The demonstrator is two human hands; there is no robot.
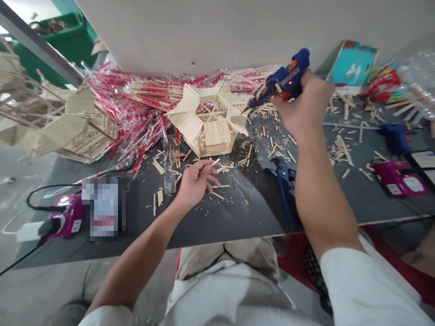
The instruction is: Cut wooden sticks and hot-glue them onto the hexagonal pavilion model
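My right hand [301, 106] is wrapped round the handle of a blue and orange glue gun [283, 79], which has a small red light lit on its side. The gun's nozzle points down and left, close to the right side of a small wooden stick model [217, 131] with flared, roof-like panels. My left hand [197, 181] is low over the dark table in front of the model. Between its thumb and fingers it pinches a short wooden stick [215, 162]. Cut stick pieces [222, 186] lie under its fingers.
A larger stick structure [64, 117] stands at the left. Red-and-clear plastic wrappers [132, 104] with long sticks line the wall. Blue cutters [284, 185], a clear ruler [169, 170], a phone [103, 208], purple power blocks [68, 215] with cables and a second glue gun [396, 136] lie on the table.
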